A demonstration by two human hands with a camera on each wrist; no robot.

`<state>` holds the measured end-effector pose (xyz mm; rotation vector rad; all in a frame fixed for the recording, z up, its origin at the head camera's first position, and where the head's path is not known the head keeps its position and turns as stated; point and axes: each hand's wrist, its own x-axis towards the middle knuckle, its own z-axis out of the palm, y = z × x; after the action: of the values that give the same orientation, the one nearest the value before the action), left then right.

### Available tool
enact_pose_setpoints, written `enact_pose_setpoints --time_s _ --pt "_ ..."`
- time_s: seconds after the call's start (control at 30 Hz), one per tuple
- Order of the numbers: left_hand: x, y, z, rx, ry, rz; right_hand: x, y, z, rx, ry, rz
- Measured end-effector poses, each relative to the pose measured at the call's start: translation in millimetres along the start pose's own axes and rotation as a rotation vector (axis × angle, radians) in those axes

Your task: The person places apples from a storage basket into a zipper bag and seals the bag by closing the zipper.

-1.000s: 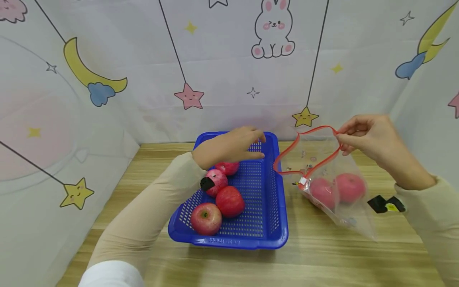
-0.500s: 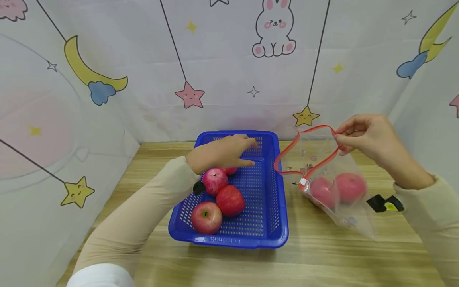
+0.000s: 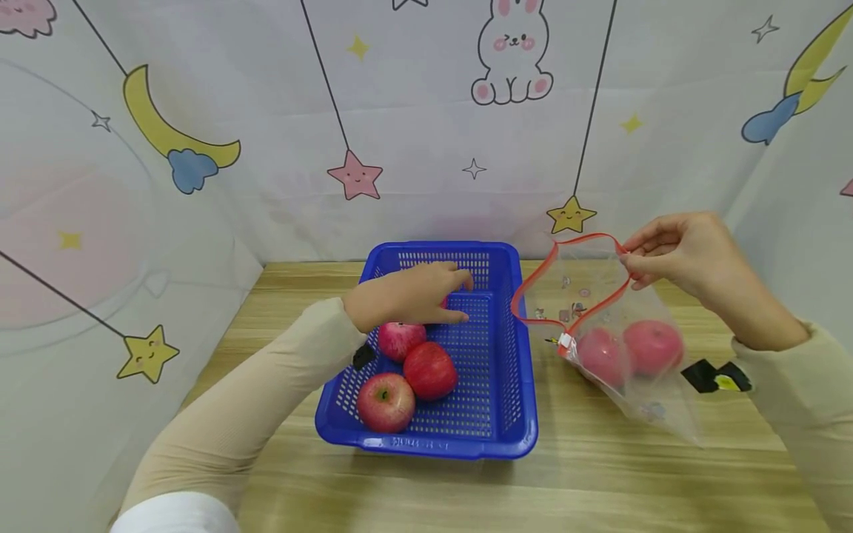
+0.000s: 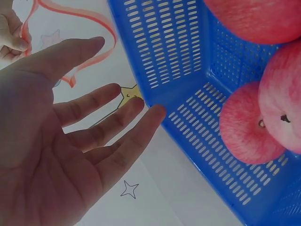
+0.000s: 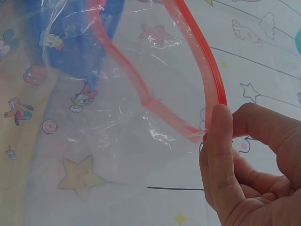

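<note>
Over the far left part of a blue plastic basket (image 3: 489,449), my left hand (image 3: 413,292) hovers with its fingers spread and nothing in it. Several red apples lie along the basket's left side, among them a pale red apple (image 3: 385,403) and a deep red apple (image 3: 432,370). The left hand partly hides the farthest apple, which the left wrist view shows as a small apple (image 4: 249,125). My right hand (image 3: 689,263) pinches the red-edged rim of a clear zip bag (image 3: 586,292). The bag's mouth gapes, and two apples (image 3: 651,348) sit inside.
A wooden table (image 3: 580,474) bears the basket, with the bag just to its right. Behind and at the sides hangs a white curtain (image 3: 426,111) printed with stars, moons and a rabbit. A white zip slider (image 3: 565,340) sits at the bag's near corner.
My left hand has moved a little left, nearer to me and lower over the basket. The right hand keeps its pinch on the bag's rim, and the apples have not moved.
</note>
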<state>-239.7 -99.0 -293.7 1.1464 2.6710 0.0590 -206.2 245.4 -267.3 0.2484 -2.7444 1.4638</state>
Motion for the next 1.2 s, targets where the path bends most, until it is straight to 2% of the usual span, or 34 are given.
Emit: enact_pose_setpoints --time_s 0.3,0.43,0.67,1.0,1.2 --pt "-5.1 -0.5 11.5 0.022 -0.032 0.002 1.7 0.8 -0.8 -0.030 -0.008 -0.009" --pt "-6.5 -0.6 18.1 0.029 -0.050 0.021 1.0 0.7 -0.6 -0.058 0.011 -0.007" --pt "-9.5 -0.9 33.2 0.060 -0.081 0.048 0.7 1.7 -0.9 -0.037 -0.013 -0.013" --pt "-14.3 2.0 49.0 0.107 -0.123 0.017 3.3 4.0 -0.7 -0.005 -0.023 -0.020" --pt "-16.1 2.1 55.1 0.137 -0.114 0.037 2.3 4.1 0.0 -0.025 -0.010 -0.022"
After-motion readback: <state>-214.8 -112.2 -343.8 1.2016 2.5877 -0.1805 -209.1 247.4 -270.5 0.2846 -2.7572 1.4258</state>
